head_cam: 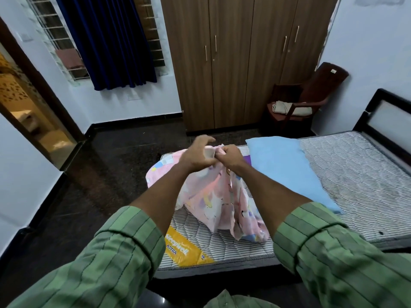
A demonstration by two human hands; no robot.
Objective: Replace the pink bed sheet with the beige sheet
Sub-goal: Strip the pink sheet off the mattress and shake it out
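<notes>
The pink patterned sheet is bunched up and lifted off the bare striped mattress. Both my hands hold its top edge close together above the mattress's far left part. My left hand pinches the cloth with the thumb while the other fingers spread loosely. My right hand grips the edge in a fist. The sheet's lower end trails on the mattress. A folded beige sheet lies on the seat of a dark brown chair in the far right corner.
A light blue pillow lies on the mattress right of my hands. A black headboard stands at the right. A wooden wardrobe fills the far wall. Dark floor lies left of the bed, with an open doorway at the left.
</notes>
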